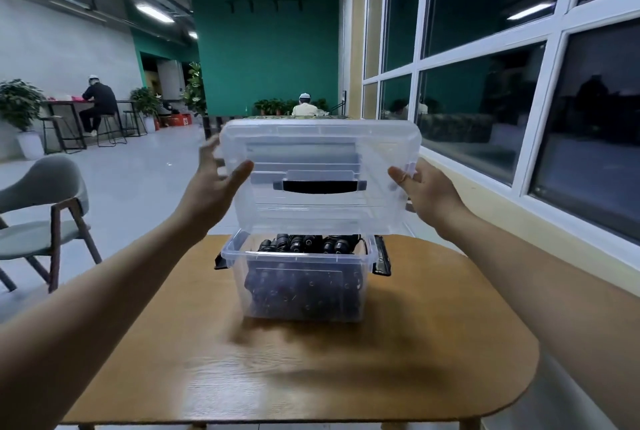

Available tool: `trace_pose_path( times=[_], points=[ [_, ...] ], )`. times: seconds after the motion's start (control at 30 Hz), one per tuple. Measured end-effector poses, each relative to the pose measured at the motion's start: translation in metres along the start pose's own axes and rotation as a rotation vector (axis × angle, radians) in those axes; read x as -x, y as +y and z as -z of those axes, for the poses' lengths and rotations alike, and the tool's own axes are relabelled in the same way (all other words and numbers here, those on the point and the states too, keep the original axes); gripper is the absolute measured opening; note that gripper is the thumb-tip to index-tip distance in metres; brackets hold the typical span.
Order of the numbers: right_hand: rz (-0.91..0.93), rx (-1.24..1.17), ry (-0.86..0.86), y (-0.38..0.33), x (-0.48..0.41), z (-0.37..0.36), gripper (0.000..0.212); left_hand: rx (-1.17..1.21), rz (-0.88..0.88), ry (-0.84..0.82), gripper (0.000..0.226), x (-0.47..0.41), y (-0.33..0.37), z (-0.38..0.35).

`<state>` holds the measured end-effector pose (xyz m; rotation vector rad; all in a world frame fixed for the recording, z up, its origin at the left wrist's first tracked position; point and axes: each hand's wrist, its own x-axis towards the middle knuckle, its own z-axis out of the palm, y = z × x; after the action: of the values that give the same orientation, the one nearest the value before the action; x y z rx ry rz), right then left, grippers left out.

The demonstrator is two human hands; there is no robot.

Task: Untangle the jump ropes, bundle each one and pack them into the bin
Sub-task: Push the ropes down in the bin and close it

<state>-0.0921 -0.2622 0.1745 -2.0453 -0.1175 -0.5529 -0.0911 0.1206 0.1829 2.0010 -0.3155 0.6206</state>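
Holding the lid [318, 159] above the bin [298, 258], the left hand [214, 183] and right hand [426, 194] each apply a pinching grip to one side edge (thumb in front). The jump ropes [304, 244] lie inside the bin on the tabletop [311, 377]. Packing appears complete, with only lid closure outstanding.

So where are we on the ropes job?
Looks done: black ropes sit in the bin, none on the table; I can't tell if they are bundled. In hand: left grip and right grip hold the lid above the bin. Likely left: seat the lid and shut the latches, which hang open.
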Motion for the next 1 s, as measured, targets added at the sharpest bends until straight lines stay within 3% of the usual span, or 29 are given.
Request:
trace_pose_path(
  times=[0.1, 0.23, 0.43, 0.63, 0.87, 1.0],
  points=[
    [-0.088, -0.099, -0.011, -0.006, -0.003, -0.003, 0.042, -0.014, 0.106, -0.034, 0.051, 0.0, -0.019, -0.013],
    [-0.161, -0.058, 0.009, -0.008, -0.003, -0.012, 0.055, 0.006, 0.205, -0.002, 0.043, -0.01, -0.035, -0.023],
    [-0.169, 0.1, 0.037, 0.004, -0.012, -0.036, 0.048, -0.044, 0.35, -0.022, 0.038, -0.034, -0.068, -0.033],
    [-0.17, 0.288, -0.007, 0.031, -0.035, -0.065, 0.052, -0.373, 0.406, -0.059, 0.048, -0.04, -0.093, -0.048],
    [-0.204, 0.438, -0.102, 0.059, -0.044, -0.093, 0.034, -0.45, 0.509, -0.089, 0.046, -0.04, -0.121, -0.047],
    [-0.233, 0.494, -0.121, 0.073, -0.049, -0.103, 0.049, -0.454, 0.552, -0.127, 0.045, -0.039, -0.13, -0.05]
  ],
)
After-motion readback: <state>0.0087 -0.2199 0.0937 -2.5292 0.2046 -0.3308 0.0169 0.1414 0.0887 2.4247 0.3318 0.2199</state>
